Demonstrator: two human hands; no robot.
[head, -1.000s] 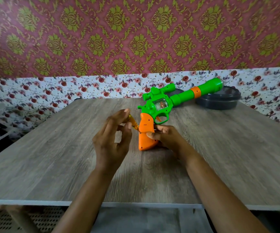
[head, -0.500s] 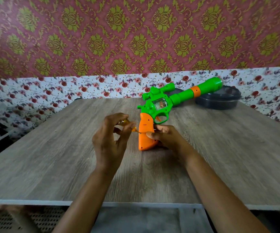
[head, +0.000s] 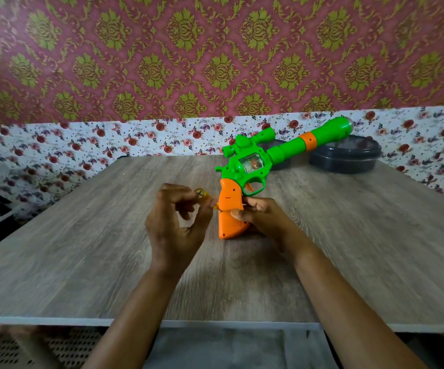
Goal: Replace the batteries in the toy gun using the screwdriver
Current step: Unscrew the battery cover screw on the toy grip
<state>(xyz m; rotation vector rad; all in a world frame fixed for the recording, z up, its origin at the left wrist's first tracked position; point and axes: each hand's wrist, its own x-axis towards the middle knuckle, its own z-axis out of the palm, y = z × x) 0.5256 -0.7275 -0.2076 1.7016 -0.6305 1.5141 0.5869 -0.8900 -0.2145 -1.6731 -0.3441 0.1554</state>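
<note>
The toy gun (head: 244, 177) stands on its orange grip on the tabletop (head: 82, 249), right hand (head: 258, 217) gripping it, left hand (head: 178, 222) pinching the small yellow screwdriver (head: 202, 195) against the grip, so the task seems early: cover apparently closed, no batteries visible.

Home room, looks like — maroon-and-gold damask wallpaper (head: 215, 57) above a floral-print strip (head: 82, 145), a grey wood-grain desk (head: 82, 249) pushed against the wall, dark lidded container (head: 346, 158) at its back — domestic decor.
</note>
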